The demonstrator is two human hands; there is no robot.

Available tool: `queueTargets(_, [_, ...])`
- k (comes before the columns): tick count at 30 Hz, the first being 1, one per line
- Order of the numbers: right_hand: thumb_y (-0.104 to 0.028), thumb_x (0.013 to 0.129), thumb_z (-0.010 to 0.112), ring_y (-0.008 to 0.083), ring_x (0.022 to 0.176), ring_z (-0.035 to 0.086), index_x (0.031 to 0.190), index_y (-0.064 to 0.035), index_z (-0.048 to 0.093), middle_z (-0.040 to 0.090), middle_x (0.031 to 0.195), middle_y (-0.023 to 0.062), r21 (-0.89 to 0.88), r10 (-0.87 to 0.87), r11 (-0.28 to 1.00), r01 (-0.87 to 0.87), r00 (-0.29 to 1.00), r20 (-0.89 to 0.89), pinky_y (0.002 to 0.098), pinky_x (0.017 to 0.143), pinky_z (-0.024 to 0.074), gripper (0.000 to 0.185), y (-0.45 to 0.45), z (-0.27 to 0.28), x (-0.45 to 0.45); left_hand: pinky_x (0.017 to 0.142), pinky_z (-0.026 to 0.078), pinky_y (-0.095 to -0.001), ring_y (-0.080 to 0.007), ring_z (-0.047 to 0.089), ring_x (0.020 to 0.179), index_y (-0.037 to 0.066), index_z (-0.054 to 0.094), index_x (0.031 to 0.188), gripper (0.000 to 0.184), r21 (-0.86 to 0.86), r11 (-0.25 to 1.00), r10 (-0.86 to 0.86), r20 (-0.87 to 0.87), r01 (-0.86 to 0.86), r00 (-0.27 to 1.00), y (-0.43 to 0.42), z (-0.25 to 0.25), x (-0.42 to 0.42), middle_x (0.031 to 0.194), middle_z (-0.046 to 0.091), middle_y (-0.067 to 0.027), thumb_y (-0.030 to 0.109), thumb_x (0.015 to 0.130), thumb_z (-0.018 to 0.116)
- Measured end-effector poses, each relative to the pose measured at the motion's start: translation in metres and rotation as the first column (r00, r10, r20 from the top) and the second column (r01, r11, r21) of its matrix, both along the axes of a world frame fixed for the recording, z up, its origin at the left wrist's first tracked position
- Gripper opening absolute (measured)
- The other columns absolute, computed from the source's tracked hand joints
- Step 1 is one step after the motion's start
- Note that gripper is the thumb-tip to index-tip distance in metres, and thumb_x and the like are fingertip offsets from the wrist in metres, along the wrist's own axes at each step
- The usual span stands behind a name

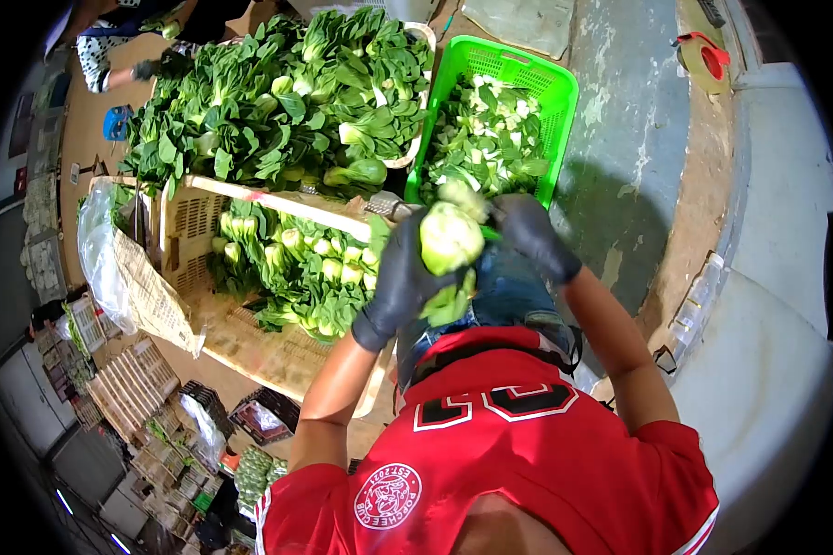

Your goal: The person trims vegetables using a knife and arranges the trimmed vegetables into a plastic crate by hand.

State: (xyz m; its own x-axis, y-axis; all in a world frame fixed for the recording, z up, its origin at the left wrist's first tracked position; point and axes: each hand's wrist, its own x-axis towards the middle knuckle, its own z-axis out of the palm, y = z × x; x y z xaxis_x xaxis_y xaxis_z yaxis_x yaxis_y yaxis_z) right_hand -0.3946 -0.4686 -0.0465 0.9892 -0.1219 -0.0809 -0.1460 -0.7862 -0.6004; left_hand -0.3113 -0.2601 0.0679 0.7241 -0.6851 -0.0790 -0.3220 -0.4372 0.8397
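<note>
A bok choy head [451, 239] with a pale green base is in my gloved left hand [404, 273], its fingers wrapped round it. My gloved right hand [529, 233] is just to the right of the base; its fingertips are blurred, and what they hold, if anything, cannot be made out. Beyond my hands stands a bright green basket [562, 111] with cut leaves and pale pieces [495, 139] in it. To its left lies a large heap of leafy bok choy [278, 102]. A crate [190, 227] at the left holds rows of bok choy [329, 259], bases up.
Another person's gloved hand [146, 69] is at the heap's upper left edge. Plastic and brown paper [153, 277] hang over the crate's left side. A roll of tape [711, 63] lies at the upper right, and a plastic bottle [699, 296] lies at the right.
</note>
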Motion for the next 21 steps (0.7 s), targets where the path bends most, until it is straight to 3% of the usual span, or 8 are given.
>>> queueTargets(4, [-0.018, 0.073, 0.061, 0.0244, 0.069, 0.062, 0.081, -0.0021, 0.063, 0.063, 0.076, 0.0141, 0.102, -0.254, 0.923, 0.372, 0.785, -0.564, 0.0368, 0.059, 0.0473, 0.018, -0.049, -0.015, -0.04, 0.088, 0.044, -0.0369, -0.029, 0.054, 0.104, 0.0, 0.033, 0.125, 0.089, -0.091, 0.996, 0.011, -0.118, -0.022, 0.993, -0.015, 0.015, -0.003, 0.112, 0.052, -0.0187, 0.022, 0.055, 0.084])
queueTargets(7, [-0.019, 0.075, 0.062, 0.0205, 0.086, 0.061, 0.105, -0.0001, 0.058, 0.063, 0.096, 0.0137, 0.655, -0.275, 0.647, 0.391, 0.921, -0.277, 0.0327, 0.072, 0.0478, 0.036, -0.039, 0.036, -0.035, 0.092, 0.039, -0.038, -0.0322, 0.048, 0.108, -0.003, 0.027, 0.13, 0.087, -0.178, 0.981, 0.031, -0.262, -0.08, 0.965, -0.026, -0.009, 0.002, 0.117, 0.046, -0.0219, 0.028, 0.065, 0.078])
queueTargets(10, [-0.021, 0.071, 0.072, 0.0231, 0.103, 0.053, 0.124, -0.001, 0.04, 0.055, 0.113, 0.0139, 0.73, -0.129, 0.683, 0.021, 0.987, 0.092, 0.0326, 0.086, 0.0432, 0.066, -0.002, 0.087, -0.006, 0.096, 0.035, -0.0364, -0.0289, 0.045, 0.113, -0.004, 0.027, 0.131, 0.075, -0.269, 0.951, 0.017, -0.442, -0.151, 0.897, -0.047, -0.047, -0.01, 0.118, 0.046, -0.0202, 0.029, 0.077, 0.069])
queueTargets(12, [-0.022, 0.066, 0.076, 0.0231, 0.105, 0.051, 0.124, -0.0005, 0.039, 0.053, 0.116, 0.0136, 0.491, 0.006, 0.87, -0.041, 0.997, 0.073, 0.0338, 0.089, 0.0419, 0.072, -0.02, 0.069, 0.001, 0.096, 0.034, -0.0365, -0.0275, 0.045, 0.112, -0.003, 0.03, 0.13, 0.071, -0.371, 0.917, -0.013, -0.395, -0.147, 0.918, -0.052, -0.041, -0.007, 0.116, 0.049, -0.0193, 0.031, 0.079, 0.066])
queueTargets(14, [-0.035, 0.066, 0.075, 0.0225, 0.106, 0.051, 0.123, 0.0003, 0.041, 0.052, 0.117, 0.0123, 0.653, -0.03, 0.754, 0.066, 0.997, -0.067, 0.0346, 0.091, 0.0405, 0.076, -0.042, 0.057, -0.011, 0.093, 0.038, -0.0333, -0.0199, 0.049, 0.106, 0.0, 0.036, 0.127, 0.06, -0.395, 0.918, -0.136, -0.328, -0.006, 0.935, -0.046, -0.044, 0.014, 0.117, 0.051, -0.0144, 0.022, 0.08, 0.065])
queueTargets(16, [-0.05, 0.067, 0.07, 0.0216, 0.104, 0.051, 0.125, 0.0017, 0.039, 0.052, 0.116, 0.0109, 0.772, 0.03, 0.634, 0.057, 0.995, -0.098, 0.0343, 0.09, 0.0413, 0.083, -0.063, 0.065, -0.017, 0.094, 0.037, -0.0354, -0.0268, 0.048, 0.107, -0.003, 0.04, 0.123, 0.061, -0.386, 0.922, -0.255, -0.525, 0.04, 0.812, -0.04, -0.043, 0.036, 0.113, 0.052, -0.0196, 0.023, 0.074, 0.065])
queueTargets(18, [-0.053, 0.069, 0.067, 0.0225, 0.102, 0.052, 0.123, 0.0028, 0.039, 0.051, 0.116, 0.0114, 0.88, 0.093, 0.462, 0.106, 0.981, -0.168, 0.0346, 0.088, 0.0422, 0.082, -0.078, 0.084, -0.014, 0.093, 0.038, -0.0359, -0.0297, 0.05, 0.106, -0.003, 0.042, 0.12, 0.058, -0.335, 0.942, -0.136, -0.477, -0.036, 0.868, -0.048, -0.077, 0.042, 0.112, 0.052, -0.0216, 0.02, 0.071, 0.063])
queueTargets(21, [-0.042, 0.084, 0.052, 0.022, 0.098, 0.053, 0.118, 0.0012, 0.044, 0.051, 0.114, 0.0111, 0.763, -0.209, 0.594, 0.256, 0.965, -0.161, 0.0335, 0.085, 0.0429, 0.055, -0.109, 0.053, -0.019, 0.09, 0.039, -0.0406, -0.0376, 0.049, 0.106, -0.004, 0.035, 0.125, 0.07, 0.047, 0.995, 0.087, 0.023, -0.088, 0.996, -0.035, -0.101, 0.041, 0.112, 0.051, -0.0253, 0.027, 0.071, 0.068])
